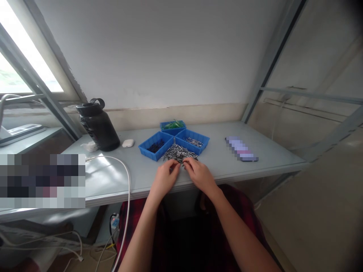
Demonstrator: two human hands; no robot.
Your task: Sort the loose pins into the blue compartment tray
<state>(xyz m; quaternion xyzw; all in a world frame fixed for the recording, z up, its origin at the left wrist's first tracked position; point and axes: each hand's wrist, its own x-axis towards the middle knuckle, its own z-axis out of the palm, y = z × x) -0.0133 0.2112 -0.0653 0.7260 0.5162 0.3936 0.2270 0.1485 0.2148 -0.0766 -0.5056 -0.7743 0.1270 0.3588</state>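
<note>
My left hand (166, 175) and right hand (199, 174) meet at the pile of metal pins (180, 151).

My fingertips are bunched close together at its near edge; I can't tell what they pinch. Just beyond my hands, three blue bins (154, 153) surround the pile's far side.

We have open tabletop (224, 166) between the right-hand blue bin (202, 149) and the phone (242, 150); on the left, the white cable (128, 181) crosses the front edge, with the black bottle (100, 126) standing behind.
</note>
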